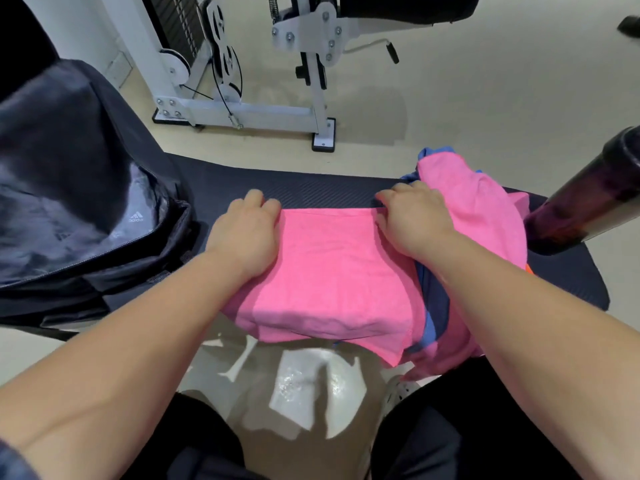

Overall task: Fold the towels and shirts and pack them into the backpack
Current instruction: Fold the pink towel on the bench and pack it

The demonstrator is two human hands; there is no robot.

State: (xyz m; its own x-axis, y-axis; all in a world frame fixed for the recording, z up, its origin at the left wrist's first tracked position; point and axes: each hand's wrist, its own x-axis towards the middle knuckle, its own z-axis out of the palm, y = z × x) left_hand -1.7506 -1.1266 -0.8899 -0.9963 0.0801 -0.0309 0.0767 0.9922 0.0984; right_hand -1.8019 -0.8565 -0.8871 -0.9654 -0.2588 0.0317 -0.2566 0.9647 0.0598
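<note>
Free: bare strip of dark ribbed padded tabletop (pixel 329 190) beyond pink terry towel (pixel 329 268); narrow gap at towel's left.
Left blocked: open black fabric backpack (pixel 79 188).
Right blocked: heap of pink and blue clothes (pixel 478 202), then dark cylindrical foam roller (pixel 588 202).
Beyond: white steel gym-machine frame (pixel 263 114) on beige floor (pixel 485 84).

A pale beige smooth floor (pixel 485 98) carries a white metal gym machine (pixel 242 112) with black cables and pulleys. Nearer stands the black padded worktop (pixel 329 188).
</note>
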